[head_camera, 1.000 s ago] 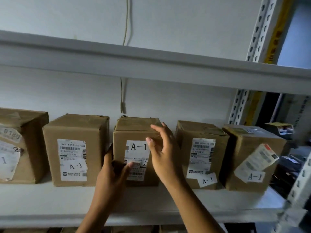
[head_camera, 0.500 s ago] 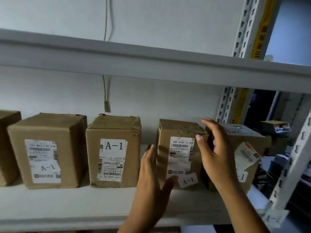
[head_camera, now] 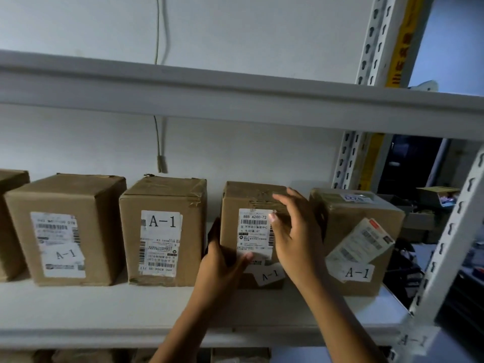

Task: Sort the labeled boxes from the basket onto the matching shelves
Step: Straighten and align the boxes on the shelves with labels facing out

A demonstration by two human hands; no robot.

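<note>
Several brown cardboard boxes with A-1 labels stand in a row on a white shelf (head_camera: pixel 131 310). My left hand (head_camera: pixel 222 263) grips the lower left side of the fourth box (head_camera: pixel 251 197), thumb across its front. My right hand (head_camera: pixel 296 231) clasps that box's upper right corner, fingers curled over the top edge. To its left stands a box with a large A-1 sticker (head_camera: pixel 162 231), and further left another A-1 box (head_camera: pixel 65 229). A box with a peeling label (head_camera: pixel 356 239) sits at the right end. No basket is in view.
The upper shelf beam (head_camera: pixel 235 98) runs overhead. A white perforated upright (head_camera: pixel 450 239), marked A-1 at its foot, stands at the right front. A cable (head_camera: pixel 159 142) hangs against the back wall. Clutter sits in the dark beyond the rack at right. More boxes show below the shelf.
Both hands left the box with the large A-1 sticker and moved right to the box beside it, closing on its two sides. The view shifted right.
</note>
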